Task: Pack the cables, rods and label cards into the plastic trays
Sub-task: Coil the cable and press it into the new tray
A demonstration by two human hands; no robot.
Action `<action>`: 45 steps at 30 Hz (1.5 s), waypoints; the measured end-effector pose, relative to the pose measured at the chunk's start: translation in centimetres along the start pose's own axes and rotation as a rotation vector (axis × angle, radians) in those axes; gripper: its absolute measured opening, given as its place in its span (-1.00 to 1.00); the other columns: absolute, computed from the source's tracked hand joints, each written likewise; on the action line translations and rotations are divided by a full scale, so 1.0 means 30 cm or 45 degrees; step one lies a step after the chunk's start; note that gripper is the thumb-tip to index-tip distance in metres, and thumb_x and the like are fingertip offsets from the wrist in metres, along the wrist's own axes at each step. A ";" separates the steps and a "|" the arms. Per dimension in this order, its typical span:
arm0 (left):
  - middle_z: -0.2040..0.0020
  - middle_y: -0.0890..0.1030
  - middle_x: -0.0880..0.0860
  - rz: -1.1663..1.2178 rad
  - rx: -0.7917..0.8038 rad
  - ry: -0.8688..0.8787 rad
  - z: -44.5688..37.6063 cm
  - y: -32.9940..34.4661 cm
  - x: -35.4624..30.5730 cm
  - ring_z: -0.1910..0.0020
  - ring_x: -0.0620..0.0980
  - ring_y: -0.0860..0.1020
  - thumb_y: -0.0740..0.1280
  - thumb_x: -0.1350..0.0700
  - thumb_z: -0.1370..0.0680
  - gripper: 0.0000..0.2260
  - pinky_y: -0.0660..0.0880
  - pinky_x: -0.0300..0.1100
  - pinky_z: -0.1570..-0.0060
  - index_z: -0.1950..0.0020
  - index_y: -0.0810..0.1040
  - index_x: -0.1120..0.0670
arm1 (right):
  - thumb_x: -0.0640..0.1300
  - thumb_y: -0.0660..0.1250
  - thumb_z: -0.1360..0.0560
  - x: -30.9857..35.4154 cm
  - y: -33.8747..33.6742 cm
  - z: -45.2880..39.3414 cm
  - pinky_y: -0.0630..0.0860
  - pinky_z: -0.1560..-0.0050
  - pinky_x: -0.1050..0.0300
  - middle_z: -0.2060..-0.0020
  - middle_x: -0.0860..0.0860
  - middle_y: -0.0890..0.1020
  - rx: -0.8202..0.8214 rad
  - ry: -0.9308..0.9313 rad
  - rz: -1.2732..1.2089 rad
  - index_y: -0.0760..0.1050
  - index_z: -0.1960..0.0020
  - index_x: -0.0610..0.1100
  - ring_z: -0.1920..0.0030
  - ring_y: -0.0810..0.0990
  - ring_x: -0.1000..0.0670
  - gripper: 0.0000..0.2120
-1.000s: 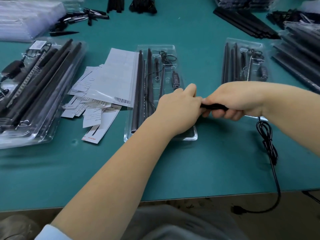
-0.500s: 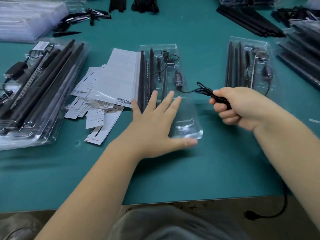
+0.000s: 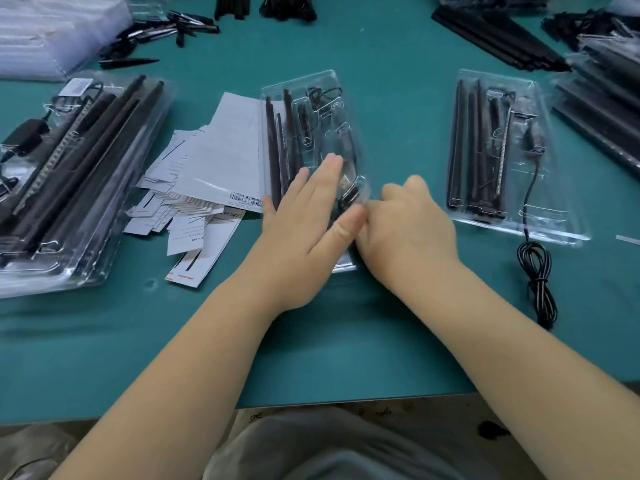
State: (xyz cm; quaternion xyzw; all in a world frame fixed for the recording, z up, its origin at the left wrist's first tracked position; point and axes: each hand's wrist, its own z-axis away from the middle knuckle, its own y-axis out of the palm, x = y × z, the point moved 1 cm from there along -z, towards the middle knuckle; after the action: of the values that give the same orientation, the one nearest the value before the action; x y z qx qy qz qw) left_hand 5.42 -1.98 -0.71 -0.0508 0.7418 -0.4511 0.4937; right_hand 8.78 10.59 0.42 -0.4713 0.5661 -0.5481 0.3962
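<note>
I am curling my right hand (image 3: 408, 226) at the near right edge of the middle tray (image 3: 311, 84), apparently pushing a cable (image 3: 348, 197) in, though what the fingers are gripping is hidden. My left hand (image 3: 304, 216) is pressing flat on the tray, fingers straight. Rods (image 3: 273, 140) are already sitting inside. The right tray's cable (image 3: 536, 282) is still trailing onto the desk (image 3: 398, 133), and the cards (image 3: 207, 188) are lying loose; one is reading "Light".

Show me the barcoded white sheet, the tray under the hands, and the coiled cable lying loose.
white sheet (image 3: 221, 157), head view, its blank middle.
middle tray (image 3: 332, 77), head view, far rim.
coiled cable (image 3: 538, 282), head view, bundled loops.
</note>
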 end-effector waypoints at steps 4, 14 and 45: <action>-0.56 -0.08 -0.23 -0.015 0.005 0.005 -0.003 0.004 -0.003 -0.53 -0.17 -0.16 -0.22 -0.39 -0.39 -0.22 -0.28 0.12 -0.47 -0.57 -0.13 -0.10 | 0.04 0.03 -0.61 -0.016 0.007 0.009 0.16 0.14 0.08 0.14 0.01 0.23 -0.040 0.004 0.044 0.57 -0.11 -0.11 -0.11 0.29 -0.11 -0.61; -0.56 -0.12 -0.20 -0.231 0.069 0.010 -0.012 0.021 0.000 -0.53 -0.14 -0.17 -0.24 -0.41 -0.38 -0.19 -0.26 0.22 -0.44 -0.57 -0.15 -0.08 | 0.03 -0.05 -0.62 -0.002 0.015 -0.030 0.11 0.44 0.15 0.14 0.00 0.33 0.126 0.040 0.092 0.26 -0.35 -0.03 0.35 0.33 -0.05 -0.65; -0.56 -0.14 -0.20 -0.369 0.118 -0.014 -0.016 0.026 0.003 -0.53 -0.10 -0.17 -0.14 -0.38 -0.44 -0.25 -0.24 0.24 -0.44 -0.57 -0.16 -0.08 | -0.14 0.40 -0.48 -0.073 0.081 0.008 0.43 -0.08 0.00 -0.06 0.06 0.48 -0.283 0.108 -0.889 0.64 0.23 -0.04 -0.08 0.46 -0.08 -0.89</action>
State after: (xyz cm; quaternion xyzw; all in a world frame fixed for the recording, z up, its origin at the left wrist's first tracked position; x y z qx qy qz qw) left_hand 5.29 -1.28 -1.27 -0.1369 0.7024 -0.5510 0.4293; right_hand 9.31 12.54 -2.16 -0.6532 0.4431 -0.6045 0.1079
